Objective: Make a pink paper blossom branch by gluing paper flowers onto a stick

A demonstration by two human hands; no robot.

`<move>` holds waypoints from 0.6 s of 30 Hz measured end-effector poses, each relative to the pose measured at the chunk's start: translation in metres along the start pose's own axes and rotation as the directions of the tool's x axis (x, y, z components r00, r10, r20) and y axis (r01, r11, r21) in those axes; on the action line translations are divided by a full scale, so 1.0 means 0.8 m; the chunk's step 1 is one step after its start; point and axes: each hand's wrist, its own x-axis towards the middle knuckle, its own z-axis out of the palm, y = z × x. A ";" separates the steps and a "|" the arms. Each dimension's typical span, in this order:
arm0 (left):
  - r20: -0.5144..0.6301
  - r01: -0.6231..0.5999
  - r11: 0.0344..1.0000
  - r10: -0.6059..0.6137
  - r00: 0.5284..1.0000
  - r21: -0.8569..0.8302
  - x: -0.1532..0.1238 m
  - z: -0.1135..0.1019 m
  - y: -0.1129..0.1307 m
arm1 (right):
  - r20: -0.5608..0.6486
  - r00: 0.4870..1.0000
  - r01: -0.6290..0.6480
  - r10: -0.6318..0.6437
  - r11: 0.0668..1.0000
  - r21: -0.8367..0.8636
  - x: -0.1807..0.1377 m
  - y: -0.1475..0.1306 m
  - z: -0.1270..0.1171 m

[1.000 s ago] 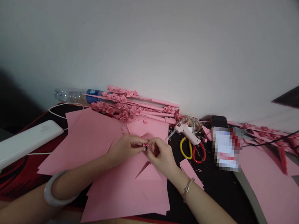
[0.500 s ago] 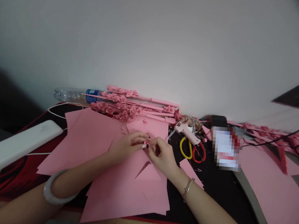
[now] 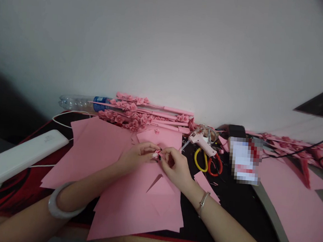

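Observation:
My left hand (image 3: 138, 155) and my right hand (image 3: 176, 167) meet at the middle of the table, both pinched on a small folded pink paper piece (image 3: 157, 153) held between their fingertips. Under them lie several overlapping pink paper sheets (image 3: 138, 201). A pale bangle sits on my left wrist and a thin bracelet on my right wrist.
Pink paper flower stems (image 3: 139, 113) and a plastic bottle (image 3: 81, 102) lie by the wall. A glue gun (image 3: 203, 141), yellow and red scissors (image 3: 207, 161), a blurred phone (image 3: 244, 159) and cables lie right. A white power bank (image 3: 18, 158) sits left. More pink paper (image 3: 294, 206) lies far right.
Both hands shifted slightly up and away while turning the small pink piece between the fingertips; nothing else moved.

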 end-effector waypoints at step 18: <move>-0.020 -0.032 0.993 0.035 0.999 0.114 0.000 0.001 0.003 | 0.037 0.999 0.015 -0.017 0.999 0.029 0.000 -0.004 -0.002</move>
